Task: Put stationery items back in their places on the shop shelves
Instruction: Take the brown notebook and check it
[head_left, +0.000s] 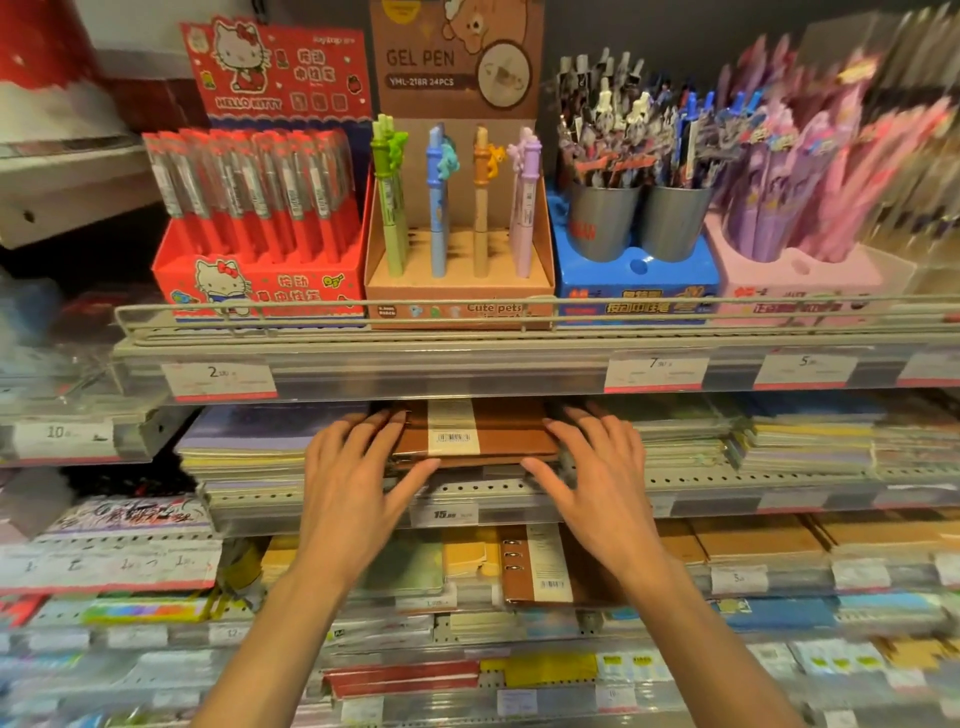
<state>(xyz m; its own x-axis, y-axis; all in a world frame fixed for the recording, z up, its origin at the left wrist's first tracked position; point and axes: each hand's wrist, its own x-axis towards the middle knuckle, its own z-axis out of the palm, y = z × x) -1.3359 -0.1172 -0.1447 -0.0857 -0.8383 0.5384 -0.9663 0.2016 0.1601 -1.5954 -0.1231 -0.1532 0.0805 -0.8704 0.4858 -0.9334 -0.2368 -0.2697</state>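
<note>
A brown notebook (498, 436) with a white barcode band lies flat on top of a stack on the middle shelf (727, 486). My left hand (353, 478) rests on its left edge, fingers straight and spread, thumb along its front edge. My right hand (597, 473) mirrors this on the right edge, fingers straight, thumb touching the front corner. The far part of the notebook is hidden under the upper shelf.
Above, a wire-fronted shelf (332, 317) carries a red Hello Kitty pen box (260, 280), a brown gel pen display (457, 270), and blue (634, 291) and pink pen boxes (800, 280). Paper pads (244, 447) flank the notebook. Another brown ring notebook (540, 566) lies one shelf lower.
</note>
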